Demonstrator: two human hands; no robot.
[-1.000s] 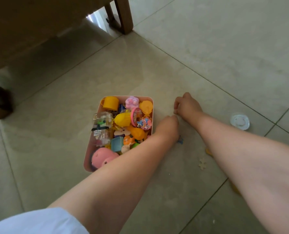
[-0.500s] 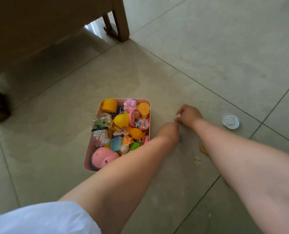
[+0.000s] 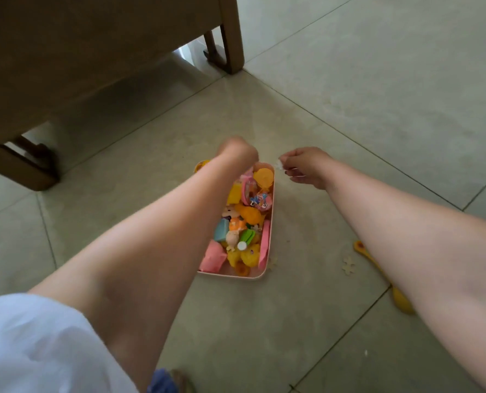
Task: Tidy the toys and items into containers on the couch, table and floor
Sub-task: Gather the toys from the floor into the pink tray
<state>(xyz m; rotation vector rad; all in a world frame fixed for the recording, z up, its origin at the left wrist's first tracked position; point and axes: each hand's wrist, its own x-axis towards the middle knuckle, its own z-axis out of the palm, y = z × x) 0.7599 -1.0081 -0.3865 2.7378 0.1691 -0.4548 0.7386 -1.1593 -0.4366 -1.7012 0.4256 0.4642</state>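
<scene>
Nearest me, my white sleeve [image 3: 37,344] fills the lower left corner, and a scrap of blue fabric [image 3: 162,381] shows at the bottom edge beside my left forearm. To my right, a yellow toy spoon [image 3: 378,276] lies on the tiled floor [image 3: 378,80], partly hidden under my right forearm, with a pale snowflake-shaped building piece [image 3: 348,266] just beside it. Another pale piece [image 3: 273,262] sits against the near right corner of the pink tray [image 3: 268,248].

The tray rests on the floor between my arms, packed with small toys: a pink block [image 3: 212,259], yellow ducks [image 3: 244,258], a blue cube [image 3: 222,229], an orange ball [image 3: 250,214], a round pink case with cartoon figures printed on it [image 3: 260,199] (any writing there is too small to read) and a yellow round lid [image 3: 263,175] at the far end. My left forearm crosses over the tray's left half and hides what lies beneath.

My left hand [image 3: 237,151] hangs over the tray's far left corner, seen from behind the wrist, so I cannot tell how its fingers lie or whether they hold anything. My right hand [image 3: 307,165] pinches a small white snowflake piece [image 3: 278,163] between thumb and fingertips, just above the tray's far right corner.

Beyond, a wooden sofa frame [image 3: 94,66] stands with its leg [image 3: 232,35] on the tiles.
</scene>
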